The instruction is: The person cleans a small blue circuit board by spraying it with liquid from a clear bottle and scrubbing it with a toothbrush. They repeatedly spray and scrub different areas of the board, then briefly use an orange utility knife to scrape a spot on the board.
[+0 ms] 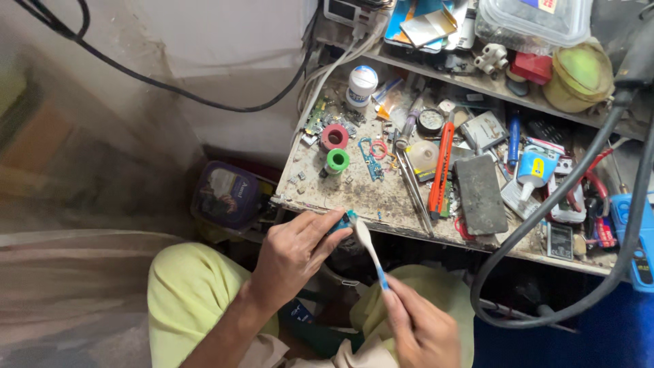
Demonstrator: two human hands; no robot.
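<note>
My left hand (294, 251) pinches a small blue-green circuit part (343, 221) between thumb and fingers, just off the front edge of the workbench (354, 197). My right hand (424, 326) grips the handle of a white and blue toothbrush (368, 249). The brush head rests against the small part. Both hands hover over my lap, in front of the bench's near left corner.
The bench is crowded: pink tape roll (334, 137), green tape roll (337, 161), white jar (361, 84), orange utility knife (441, 170), tweezers (413, 182), dark phone (481, 194), glue tube (531, 170). A thick black cable (545, 204) loops at right. A purple container (227, 194) sits left below.
</note>
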